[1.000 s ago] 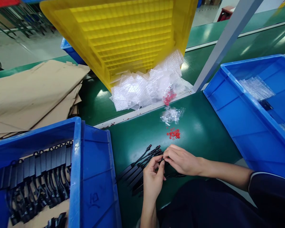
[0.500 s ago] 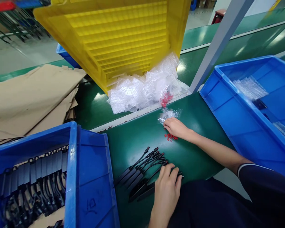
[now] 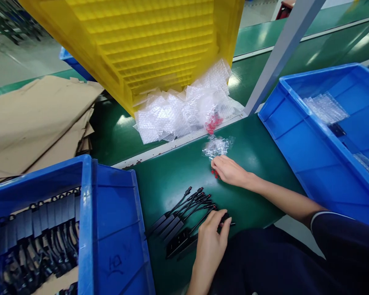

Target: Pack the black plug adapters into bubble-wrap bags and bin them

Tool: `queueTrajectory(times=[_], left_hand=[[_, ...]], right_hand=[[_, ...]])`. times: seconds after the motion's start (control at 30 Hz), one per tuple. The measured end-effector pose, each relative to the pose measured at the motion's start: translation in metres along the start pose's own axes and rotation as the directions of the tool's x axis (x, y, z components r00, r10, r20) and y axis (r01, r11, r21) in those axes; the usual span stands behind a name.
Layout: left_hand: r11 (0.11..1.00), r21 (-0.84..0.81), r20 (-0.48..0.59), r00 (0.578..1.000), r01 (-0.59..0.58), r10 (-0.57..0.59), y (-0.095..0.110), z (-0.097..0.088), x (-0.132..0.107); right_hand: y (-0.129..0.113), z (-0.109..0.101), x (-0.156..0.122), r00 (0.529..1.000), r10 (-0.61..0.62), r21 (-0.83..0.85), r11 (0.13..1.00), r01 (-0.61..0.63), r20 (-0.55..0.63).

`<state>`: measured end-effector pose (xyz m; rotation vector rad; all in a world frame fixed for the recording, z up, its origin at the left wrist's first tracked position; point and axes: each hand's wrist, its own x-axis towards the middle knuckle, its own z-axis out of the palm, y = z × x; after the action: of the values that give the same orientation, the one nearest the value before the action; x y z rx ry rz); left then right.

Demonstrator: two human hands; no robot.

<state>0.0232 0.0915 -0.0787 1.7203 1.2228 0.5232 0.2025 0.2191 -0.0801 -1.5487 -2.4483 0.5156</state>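
My left hand (image 3: pixel 209 241) curls its thumb and fingers around the plug end of a black cable adapter (image 3: pixel 189 245), whose flat body lies on the green bench. Beside it, several more black cable adapters (image 3: pixel 169 223) lie fanned out, with red showing at their tips. My right hand (image 3: pixel 232 171) is closed in a pinch at the edge of a pile of small clear plastic pieces (image 3: pixel 217 146). What its fingertips hold is too small to make out. Small red rings (image 3: pixel 214 174) lie under that hand, partly covered by it.
A blue bin (image 3: pixel 117 229) of packed adapters stands at left, another blue bin (image 3: pixel 301 123) at right. Bubble bags (image 3: pixel 175 112) lie before a yellow tray (image 3: pixel 160 45), with a bag of red pieces (image 3: pixel 213 123). Cardboard sheets (image 3: pixel 37 119) and a grey post (image 3: pixel 283 57) flank them.
My right hand has shifted from above the red rings to cover more of them, still by the clear pieces. My left fingers have closed in around the adapter's plug end. The view has tilted slightly.
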Motion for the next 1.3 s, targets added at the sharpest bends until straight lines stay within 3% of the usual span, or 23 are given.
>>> queueTrajectory(times=[0.13, 0.3, 0.5, 0.63, 1.07, 1.23, 1.3], left_hand=[[0.965, -0.223, -0.039, 0.988, 0.138, -0.150, -0.001, -0.011, 0.001], [0.931, -0.307, -0.044, 0.975, 0.196, -0.219, -0.009, -0.010, 0.002], [0.835, -0.509, 0.027, 0.973, 0.210, -0.229, -0.012, -0.007, 0.003], [0.749, -0.628, 0.020, 0.966, 0.213, -0.259, -0.011, -0.008, 0.004], [0.761, -0.601, -0.027, 0.945, 0.245, -0.325, -0.007, -0.009, 0.008], [0.832, -0.495, -0.059, 0.946, 0.250, -0.320, -0.008, -0.006, 0.010], [0.881, -0.411, -0.084, 0.953, 0.234, -0.292, -0.008, -0.003, 0.010]], right_hand=[[-0.017, -0.009, -0.024, 0.997, -0.048, 0.207, 0.977, 0.058, -0.052], [-0.031, -0.010, -0.048, 0.989, -0.124, 0.433, 0.889, 0.149, -0.086], [-0.039, -0.004, -0.064, 0.955, -0.269, 0.387, 0.873, 0.297, -0.126], [-0.041, 0.000, -0.068, 0.931, -0.347, 0.316, 0.875, 0.366, -0.117], [-0.045, 0.002, -0.073, 0.868, -0.488, 0.147, 0.856, 0.496, -0.091], [-0.048, 0.004, -0.075, 0.856, -0.511, 0.175, 0.838, 0.517, -0.080], [-0.047, 0.003, -0.076, 0.872, -0.480, 0.189, 0.851, 0.490, -0.099]])
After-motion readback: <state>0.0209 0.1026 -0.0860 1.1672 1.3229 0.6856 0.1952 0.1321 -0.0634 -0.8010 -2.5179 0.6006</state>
